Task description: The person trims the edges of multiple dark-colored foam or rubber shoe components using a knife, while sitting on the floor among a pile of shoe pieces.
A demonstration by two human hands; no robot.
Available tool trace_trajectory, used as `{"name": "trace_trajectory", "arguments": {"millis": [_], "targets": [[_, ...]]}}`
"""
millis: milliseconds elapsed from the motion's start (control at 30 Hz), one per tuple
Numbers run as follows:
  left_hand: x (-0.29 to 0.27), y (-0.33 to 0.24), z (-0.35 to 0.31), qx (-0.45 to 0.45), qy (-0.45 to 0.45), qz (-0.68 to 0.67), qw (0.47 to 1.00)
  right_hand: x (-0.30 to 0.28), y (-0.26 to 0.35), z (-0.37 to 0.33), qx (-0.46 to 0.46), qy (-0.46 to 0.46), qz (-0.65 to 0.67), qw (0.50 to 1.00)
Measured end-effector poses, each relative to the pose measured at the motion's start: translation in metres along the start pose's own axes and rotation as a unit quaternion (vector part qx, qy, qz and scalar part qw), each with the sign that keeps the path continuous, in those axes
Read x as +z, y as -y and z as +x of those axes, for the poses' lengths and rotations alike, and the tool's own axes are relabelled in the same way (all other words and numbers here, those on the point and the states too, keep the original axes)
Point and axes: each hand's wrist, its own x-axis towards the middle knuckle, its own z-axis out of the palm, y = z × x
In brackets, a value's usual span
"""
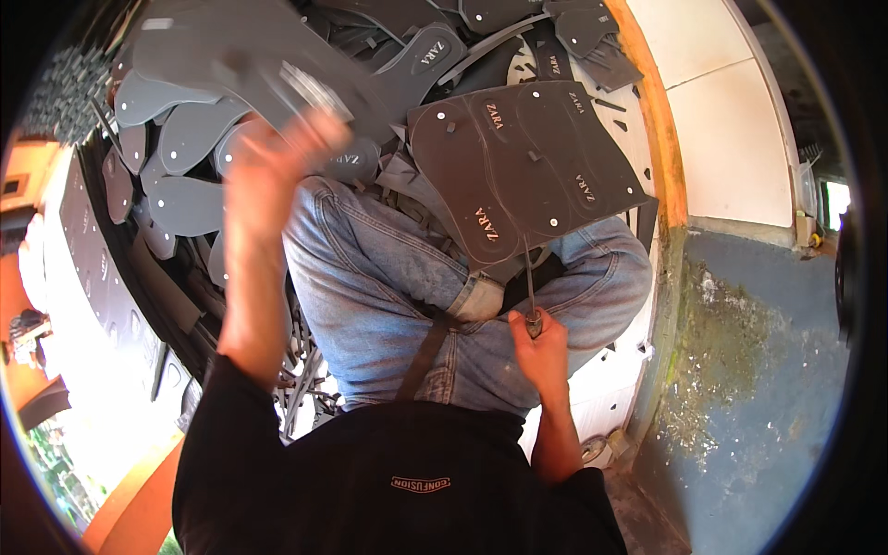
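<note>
My right hand [539, 351] is closed round the handle of a thin-shafted hand tool [530, 277], like a screwdriver or an awl. Its shaft points away from me, and the tip is hidden at the near edge of a dark sheet [532, 171]. Sole-shaped outlines and small white dots mark this sheet, which lies across my crossed legs. Motion smears my left hand [287, 153] at the far left, so its fingers cannot be read. Against it is a blurred dark grey piece [213, 60]; whether the hand grips it I cannot tell.
Several dark sole-shaped pieces [199, 134] are heaped at the left and far side, among offcut strips [495, 46]. My jeans-clad legs [370, 268] are folded in front of me. At the right, a wooden edge [659, 120] borders white tiles [731, 139] and a stained blue-grey surface [749, 351].
</note>
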Motion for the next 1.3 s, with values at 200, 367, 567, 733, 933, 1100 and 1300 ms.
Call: {"name": "trace_trajectory", "arguments": {"millis": [200,367,567,733,933,1100,1300], "targets": [[-0.008,0.005,0.034,0.012,-0.098,-0.263,0.960,0.006,0.000,-0.001,-0.008,-0.025,0.042,0.999],[0.112,0.097,-0.089,-0.369,0.105,-0.326,0.864,-0.004,-0.013,-0.004,-0.002,-0.040,0.060,0.997],[0.163,0.062,-0.080,-0.339,0.122,-0.323,0.875,0.001,-0.015,-0.008,-0.031,-0.084,0.112,0.990],[0.150,0.026,-0.059,-0.039,0.136,-0.099,0.985,0.001,-0.036,-0.013,0.024,-0.167,0.287,0.943],[0.122,0.010,-0.049,0.111,0.111,0.022,0.987,-0.005,-0.016,-0.006,-0.010,-0.189,0.374,0.908],[0.122,0.025,-0.098,-0.193,0.039,-0.289,0.937,-0.017,-0.011,-0.022,0.013,-0.091,0.277,0.956],[0.117,0.049,-0.143,-0.401,0.018,-0.278,0.873,-0.020,-0.018,-0.048,0.003,0.095,0.099,0.991]]}}
